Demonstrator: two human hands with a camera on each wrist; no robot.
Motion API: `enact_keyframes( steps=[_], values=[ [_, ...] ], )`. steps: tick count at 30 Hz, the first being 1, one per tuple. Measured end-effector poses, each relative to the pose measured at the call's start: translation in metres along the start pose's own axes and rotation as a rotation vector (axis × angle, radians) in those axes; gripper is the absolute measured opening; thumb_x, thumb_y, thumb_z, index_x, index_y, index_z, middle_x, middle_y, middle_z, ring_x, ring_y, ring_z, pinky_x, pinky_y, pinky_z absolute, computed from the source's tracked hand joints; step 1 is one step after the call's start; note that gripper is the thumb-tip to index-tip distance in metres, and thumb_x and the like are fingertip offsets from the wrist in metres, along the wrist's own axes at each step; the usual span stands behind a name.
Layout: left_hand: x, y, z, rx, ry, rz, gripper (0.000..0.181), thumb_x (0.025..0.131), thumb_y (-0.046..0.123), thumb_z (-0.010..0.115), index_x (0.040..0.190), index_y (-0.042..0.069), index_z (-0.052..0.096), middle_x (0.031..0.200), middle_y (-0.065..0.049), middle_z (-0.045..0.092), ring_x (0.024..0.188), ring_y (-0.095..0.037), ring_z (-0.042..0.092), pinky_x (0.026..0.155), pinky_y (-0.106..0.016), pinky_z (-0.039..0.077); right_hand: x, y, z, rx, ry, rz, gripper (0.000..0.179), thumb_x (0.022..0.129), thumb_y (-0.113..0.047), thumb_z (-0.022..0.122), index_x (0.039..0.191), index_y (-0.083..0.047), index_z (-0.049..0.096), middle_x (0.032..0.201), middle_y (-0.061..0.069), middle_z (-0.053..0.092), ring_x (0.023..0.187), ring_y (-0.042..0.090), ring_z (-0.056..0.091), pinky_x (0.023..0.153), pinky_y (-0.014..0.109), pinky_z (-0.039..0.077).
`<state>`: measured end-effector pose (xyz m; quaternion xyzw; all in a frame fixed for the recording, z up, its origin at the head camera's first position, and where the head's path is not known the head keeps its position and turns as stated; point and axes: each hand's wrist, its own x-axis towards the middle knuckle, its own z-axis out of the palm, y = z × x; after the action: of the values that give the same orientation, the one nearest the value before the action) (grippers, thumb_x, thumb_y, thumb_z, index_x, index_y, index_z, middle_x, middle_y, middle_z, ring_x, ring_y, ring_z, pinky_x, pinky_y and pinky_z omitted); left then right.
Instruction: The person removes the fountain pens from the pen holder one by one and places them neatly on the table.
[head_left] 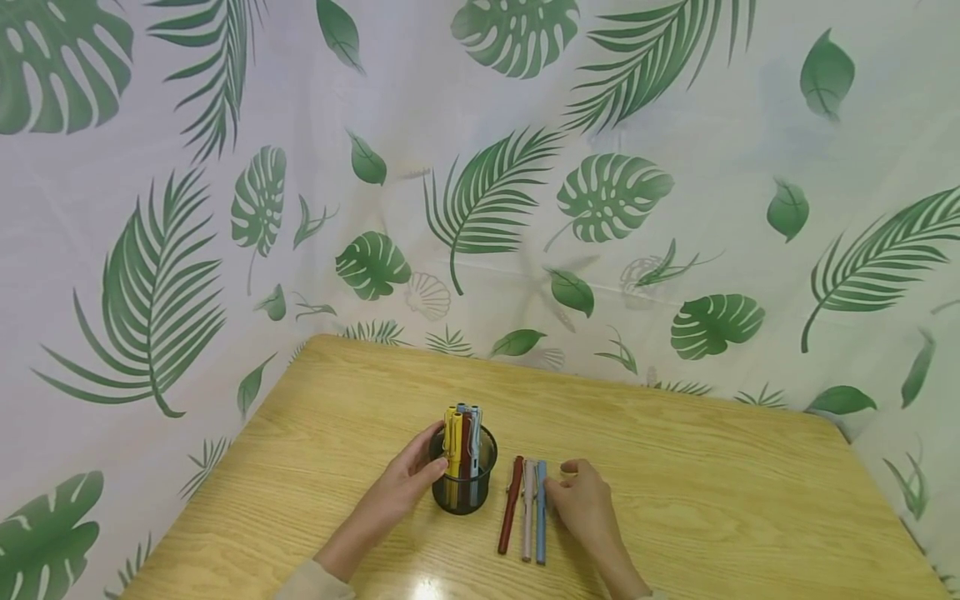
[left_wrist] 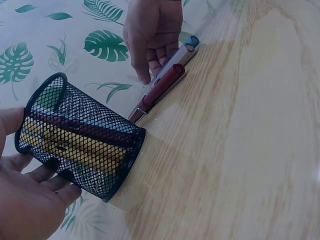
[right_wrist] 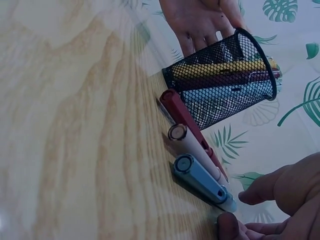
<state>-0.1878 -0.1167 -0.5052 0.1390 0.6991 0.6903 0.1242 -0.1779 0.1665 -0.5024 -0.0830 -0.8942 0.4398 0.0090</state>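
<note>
My left hand holds a black mesh pen holder by its side, thumb at the rim and fingers along the mesh. Standing in the holder are several pens: yellow pens, a dark red one and light blue ones. To its right, three capped pens lie side by side: a dark red pen, a pale pinkish pen and a blue pen. My right hand is beside the blue pen. In the right wrist view, its thumb and forefinger are spread apart near that pen's far end.
The wooden table runs back to a white curtain printed with green leaves. Its left edge also meets this cloth. A bright light reflection shows on the front of the tabletop.
</note>
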Motion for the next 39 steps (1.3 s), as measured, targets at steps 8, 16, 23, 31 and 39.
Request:
enact_keyframes(
  steps=[8,16,23,31,39],
  values=[
    [0.000,0.000,-0.001,-0.006,-0.006,-0.006,0.069,0.108,0.028,0.057,0.166,0.016,0.022,0.168,-0.021,0.021,0.155,-0.040,0.018,0.122,-0.056,0.020,-0.002,-0.008,0.003,0.045,0.014,-0.040,0.039,0.096,-0.013,0.063,0.124,0.013,0.061,0.099,0.019,0.072,0.079,0.024,0.069,0.063,0.034,0.058],
    [0.000,0.000,-0.002,0.001,-0.007,-0.007,0.069,0.108,0.030,0.058,0.166,0.017,0.022,0.169,-0.019,0.021,0.155,-0.039,0.018,0.122,-0.056,0.021,-0.002,-0.032,0.009,0.112,0.007,-0.107,0.033,0.099,-0.015,0.064,0.120,0.011,0.066,0.100,0.017,0.071,0.079,0.020,0.067,0.063,0.029,0.057],
    [0.000,-0.001,-0.002,0.024,-0.002,-0.005,0.070,0.107,0.032,0.058,0.166,0.018,0.023,0.169,-0.019,0.019,0.155,-0.040,0.018,0.121,-0.056,0.022,0.003,-0.050,0.018,0.180,0.012,-0.129,0.029,0.100,-0.015,0.064,0.119,0.006,0.069,0.097,0.012,0.071,0.079,0.019,0.066,0.061,0.028,0.055],
    [0.001,-0.001,-0.002,0.026,0.000,-0.007,0.070,0.108,0.032,0.058,0.166,0.016,0.022,0.169,-0.020,0.018,0.155,-0.041,0.016,0.122,-0.057,0.019,0.008,-0.066,0.028,0.281,-0.005,-0.224,0.025,0.100,-0.011,0.065,0.117,0.007,0.070,0.095,0.011,0.072,0.082,0.021,0.068,0.066,0.023,0.056],
    [0.001,-0.001,-0.003,0.022,0.001,-0.015,0.069,0.108,0.032,0.057,0.166,0.017,0.023,0.168,-0.022,0.019,0.154,-0.043,0.017,0.122,-0.059,0.020,0.011,-0.078,0.036,0.258,-0.044,-0.249,0.027,0.100,-0.014,0.066,0.120,0.003,0.070,0.101,0.010,0.072,0.084,0.016,0.064,0.069,0.025,0.056]
  ],
)
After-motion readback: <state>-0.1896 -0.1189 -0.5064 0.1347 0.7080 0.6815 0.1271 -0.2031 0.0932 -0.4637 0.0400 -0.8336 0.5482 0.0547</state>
